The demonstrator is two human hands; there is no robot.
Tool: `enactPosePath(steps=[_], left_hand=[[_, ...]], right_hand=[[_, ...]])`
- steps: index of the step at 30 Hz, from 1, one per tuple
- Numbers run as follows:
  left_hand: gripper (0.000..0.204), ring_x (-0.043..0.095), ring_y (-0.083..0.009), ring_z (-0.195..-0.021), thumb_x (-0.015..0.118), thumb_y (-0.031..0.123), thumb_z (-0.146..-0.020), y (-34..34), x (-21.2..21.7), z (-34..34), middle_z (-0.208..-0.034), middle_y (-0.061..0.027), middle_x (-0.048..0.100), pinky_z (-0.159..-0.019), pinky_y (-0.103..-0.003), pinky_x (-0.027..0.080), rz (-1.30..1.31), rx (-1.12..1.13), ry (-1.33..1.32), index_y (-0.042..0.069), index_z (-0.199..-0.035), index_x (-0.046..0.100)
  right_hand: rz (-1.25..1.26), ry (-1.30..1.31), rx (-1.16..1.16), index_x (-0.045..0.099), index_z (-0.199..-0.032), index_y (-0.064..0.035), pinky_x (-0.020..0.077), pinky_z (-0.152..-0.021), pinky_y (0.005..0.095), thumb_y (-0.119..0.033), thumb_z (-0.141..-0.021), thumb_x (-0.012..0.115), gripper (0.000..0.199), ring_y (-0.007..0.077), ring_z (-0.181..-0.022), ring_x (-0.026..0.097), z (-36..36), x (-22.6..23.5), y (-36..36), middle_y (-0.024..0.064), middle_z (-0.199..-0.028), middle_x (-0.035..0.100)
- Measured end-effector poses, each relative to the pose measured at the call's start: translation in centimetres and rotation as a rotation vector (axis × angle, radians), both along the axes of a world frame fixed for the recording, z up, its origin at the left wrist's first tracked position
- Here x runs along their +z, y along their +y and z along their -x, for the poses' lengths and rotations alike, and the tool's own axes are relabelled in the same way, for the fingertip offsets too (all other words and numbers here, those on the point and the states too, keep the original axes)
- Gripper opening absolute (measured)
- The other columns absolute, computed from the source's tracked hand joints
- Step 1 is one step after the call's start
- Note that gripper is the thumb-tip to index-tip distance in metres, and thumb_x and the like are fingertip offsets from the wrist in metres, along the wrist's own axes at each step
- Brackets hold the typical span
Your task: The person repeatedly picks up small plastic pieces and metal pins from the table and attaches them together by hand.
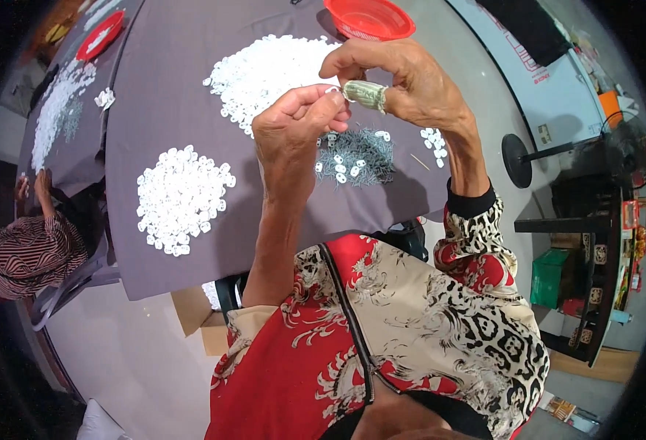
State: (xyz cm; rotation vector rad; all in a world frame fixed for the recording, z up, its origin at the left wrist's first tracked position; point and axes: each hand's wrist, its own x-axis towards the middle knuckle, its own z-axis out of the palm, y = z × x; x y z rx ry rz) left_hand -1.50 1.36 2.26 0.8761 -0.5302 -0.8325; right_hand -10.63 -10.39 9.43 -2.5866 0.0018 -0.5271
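Observation:
My left hand is raised over the table, thumb and forefinger pinched on a small white plastic piece that barely shows. Close against it, my right hand curls its fingers toward the same spot; a striped pale green cloth cover wraps its thumb. Whatever lies between the right fingertips is too small to tell. Below the hands spreads a heap of thin grey-green pins with several white pieces on top. Behind them is a large heap of white pieces, and to the left sits another white heap.
A red plastic basket stands at the table's far edge. A small group of white pieces and a thin stick lie at right. Further left, a person in a striped top works at another table. A fan stands at right.

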Motion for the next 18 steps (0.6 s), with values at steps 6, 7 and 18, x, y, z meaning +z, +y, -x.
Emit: enactPosePath(steps=[6, 7, 18], left_hand=[[0.022, 0.056, -0.0137, -0.064, 0.060, 0.010, -0.077, -0.1, 0.0, -0.1, -0.074, -0.0107, 0.059, -0.062, -0.024, 0.046, 0.059, 0.008, 0.116, -0.008, -0.088, 0.056], [0.023, 0.056, -0.0144, -0.066, 0.059, 0.010, -0.077, -0.2, 0.0, -0.2, -0.075, -0.0111, 0.059, -0.063, -0.025, 0.046, 0.079, -0.009, 0.163, -0.008, -0.090, 0.055], [0.027, 0.057, -0.0166, -0.069, 0.059, 0.013, -0.079, -0.3, -0.5, 0.0, -0.078, -0.0122, 0.058, -0.064, -0.026, 0.047, 0.147, -0.059, 0.247, -0.009, -0.093, 0.052]], right_hand=[[-0.155, -0.073, 0.026, 0.057, -0.091, 0.0001, 0.0462, -0.069, 0.0245, -0.003, -0.074, 0.059, 0.018, 0.0124, -0.073, 0.057, -0.1, -0.9, 0.0, 0.0041, -0.079, 0.059], [-0.295, -0.090, 0.021, 0.057, -0.091, 0.0008, 0.0464, -0.070, 0.0242, -0.004, -0.075, 0.059, 0.017, 0.0119, -0.075, 0.057, -0.1, -1.1, 0.0, 0.0038, -0.081, 0.059], [-0.443, -0.136, -0.056, 0.059, -0.092, 0.0016, 0.0460, -0.070, 0.0215, -0.006, -0.077, 0.060, 0.016, 0.0095, -0.078, 0.057, 0.2, -3.1, 0.0, 0.0031, -0.085, 0.060]])
